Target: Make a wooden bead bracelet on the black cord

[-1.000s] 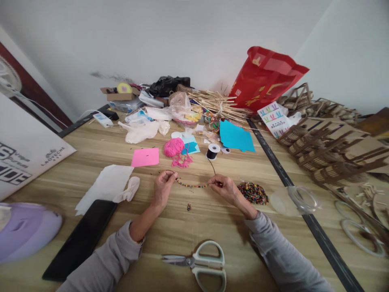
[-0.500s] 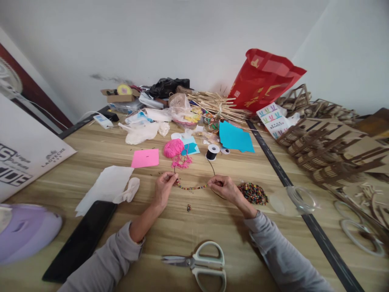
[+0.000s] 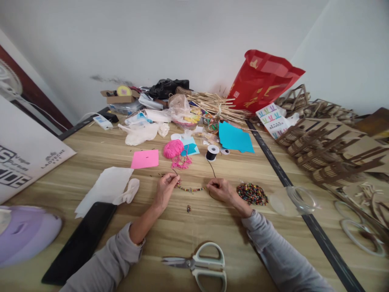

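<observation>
A short string of small multicoloured beads (image 3: 191, 189) hangs in a shallow curve between my two hands. My left hand (image 3: 167, 187) pinches its left end, where a black cord tail sticks up past the fingertips. At the other end, my right hand (image 3: 221, 189) is closed on the strand and its black cord. That cord runs up to a spool of black cord (image 3: 212, 153) standing behind the hand. Just right of my right hand lies a heap of mixed beads (image 3: 252, 194). A few loose beads (image 3: 189, 208) sit together below the strand.
Scissors (image 3: 194, 263) lie open-bladed near the front edge. A black phone-like slab (image 3: 80, 241) and white paper (image 3: 103, 188) are at left. Behind my hands are pink yarn (image 3: 173, 149), a pink card (image 3: 145, 159) and blue sheets (image 3: 236, 138). Wooden models (image 3: 326, 156) stand at right.
My right hand has shifted slightly left and down, bringing the two hands a little closer. The bead string stays held between them, and the left hand's cord tail now leans left.
</observation>
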Action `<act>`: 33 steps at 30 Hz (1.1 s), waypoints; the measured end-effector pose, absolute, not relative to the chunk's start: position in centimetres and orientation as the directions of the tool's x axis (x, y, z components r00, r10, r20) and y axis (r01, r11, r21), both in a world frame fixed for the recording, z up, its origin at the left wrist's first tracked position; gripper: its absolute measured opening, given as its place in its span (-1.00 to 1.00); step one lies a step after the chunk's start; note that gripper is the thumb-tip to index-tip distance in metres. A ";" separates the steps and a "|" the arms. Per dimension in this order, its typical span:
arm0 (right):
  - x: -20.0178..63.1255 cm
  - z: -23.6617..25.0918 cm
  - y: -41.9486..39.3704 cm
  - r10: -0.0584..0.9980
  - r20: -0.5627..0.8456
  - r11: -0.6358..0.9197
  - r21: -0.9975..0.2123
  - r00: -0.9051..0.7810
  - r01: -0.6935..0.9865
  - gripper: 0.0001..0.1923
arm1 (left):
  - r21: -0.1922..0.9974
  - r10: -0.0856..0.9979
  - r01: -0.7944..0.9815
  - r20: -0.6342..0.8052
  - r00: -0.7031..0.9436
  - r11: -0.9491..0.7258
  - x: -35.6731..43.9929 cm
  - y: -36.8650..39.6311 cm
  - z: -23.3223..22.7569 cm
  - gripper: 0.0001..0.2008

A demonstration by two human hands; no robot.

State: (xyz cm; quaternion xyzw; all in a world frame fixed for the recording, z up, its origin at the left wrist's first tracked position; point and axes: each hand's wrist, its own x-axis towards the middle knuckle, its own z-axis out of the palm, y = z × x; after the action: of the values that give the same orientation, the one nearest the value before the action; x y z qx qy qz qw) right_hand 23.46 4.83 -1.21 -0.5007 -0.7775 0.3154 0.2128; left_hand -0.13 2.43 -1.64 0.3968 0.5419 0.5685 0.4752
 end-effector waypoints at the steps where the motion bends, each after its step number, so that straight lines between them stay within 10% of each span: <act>1: 23.5 -1.3 4.8 0.911 0.031 0.328 -0.659 -0.411 0.677 -0.74 | 0.993 0.970 -0.112 -0.066 -0.236 0.040 -0.1 2.5 -1.7 -0.72; 16: 23.2 0.9 3.3 0.878 0.122 0.478 -0.274 -0.463 0.834 -0.78 | 0.998 0.968 -0.065 -0.031 -0.249 0.015 -0.2 2.4 -1.9 -0.79; 33: 22.2 -0.2 3.1 0.853 0.116 0.517 -0.327 -0.509 0.791 -0.86 | 0.998 0.965 -0.067 -0.026 -0.259 0.009 -0.2 2.6 -2.2 -0.80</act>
State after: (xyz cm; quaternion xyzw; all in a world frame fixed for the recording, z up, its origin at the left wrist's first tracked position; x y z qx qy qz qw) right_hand 22.22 3.10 -0.18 -0.4775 -0.8607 0.1167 0.1324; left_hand -0.22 2.56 -2.17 0.4090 0.5489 0.5731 0.4505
